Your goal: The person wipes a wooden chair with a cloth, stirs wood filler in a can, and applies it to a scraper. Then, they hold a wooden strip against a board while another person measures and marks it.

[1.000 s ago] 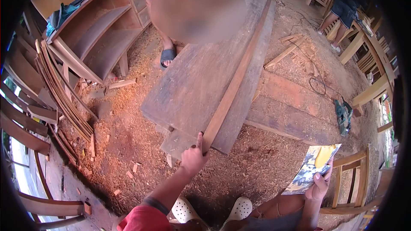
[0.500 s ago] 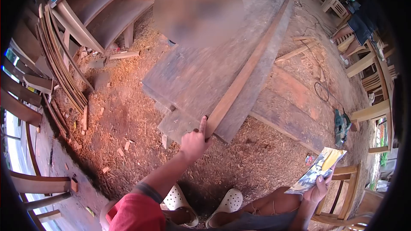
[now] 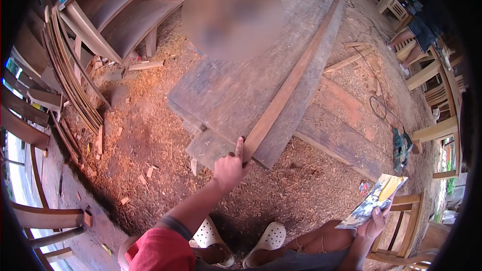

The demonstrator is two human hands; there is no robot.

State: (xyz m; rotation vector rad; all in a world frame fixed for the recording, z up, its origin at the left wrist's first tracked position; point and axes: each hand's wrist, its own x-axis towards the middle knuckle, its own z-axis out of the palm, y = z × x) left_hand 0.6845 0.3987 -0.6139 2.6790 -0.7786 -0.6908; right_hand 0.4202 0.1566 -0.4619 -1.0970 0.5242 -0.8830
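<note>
At the near end of a long wooden strip point(image 3: 284, 95), my left hand point(image 3: 230, 169) is closed, its index finger stretched along the edge and the other fingers curled at the end. The strip lies lengthwise over wide grey-brown boards point(image 3: 216, 95). Low on the right, my right hand point(image 3: 372, 224) holds a thin flat sheet point(image 3: 369, 205) by its lower edge. Grey, white and dark patches cover the sheet, with a yellow area near its top. The thumb shows on its face; the other fingers are mostly hidden behind it.
A green power tool point(image 3: 401, 149) with a cord rests on the shaving-covered ground at right. Bent wooden strips point(image 3: 70, 78) lean at left near a shelf unit point(image 3: 128, 17). Chair parts point(image 3: 437, 130) line the right side, near another person point(image 3: 422, 32). A blurred patch covers the top middle.
The view has shifted very slightly. Both hands keep the same places on the strip and the sheet.
</note>
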